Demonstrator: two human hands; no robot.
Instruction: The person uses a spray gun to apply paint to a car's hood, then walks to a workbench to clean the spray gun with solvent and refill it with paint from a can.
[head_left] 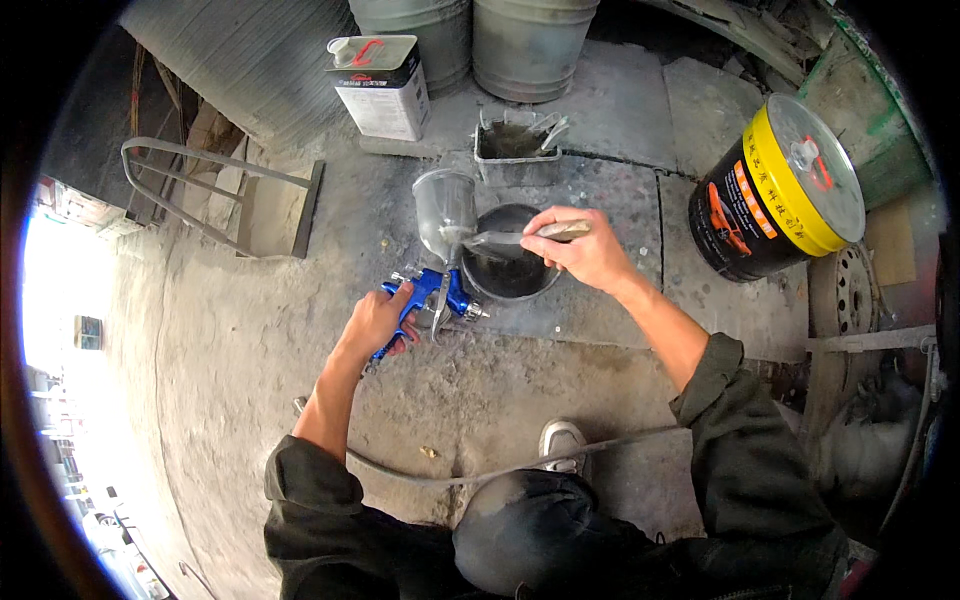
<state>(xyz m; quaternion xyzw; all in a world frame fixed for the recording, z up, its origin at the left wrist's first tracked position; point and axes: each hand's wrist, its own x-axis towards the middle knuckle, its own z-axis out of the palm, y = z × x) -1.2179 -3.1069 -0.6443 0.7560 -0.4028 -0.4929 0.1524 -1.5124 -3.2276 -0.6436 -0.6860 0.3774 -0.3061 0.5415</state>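
Observation:
My left hand (376, 322) is closed round the grip of a blue spray gun (428, 290). On top of the gun sits a greyish, see-through paint cup (444, 205). My right hand (583, 246) pinches the pale handle of a paintbrush (560, 231). The brush's bristle end points left and meets the lower side of the cup; whether it presses on it is hard to tell. Below the brush, a round black basin (510, 285) stands on the floor, partly hidden by the brush and my right hand.
A metal can (385, 100), a small rectangular tub (517, 170) and large drums (530, 50) stand beyond the basin. At the right is a black-and-yellow bucket (770, 195). A metal frame (250, 205) lies at the left. A hose (450, 481) crosses the floor near my shoe (563, 442).

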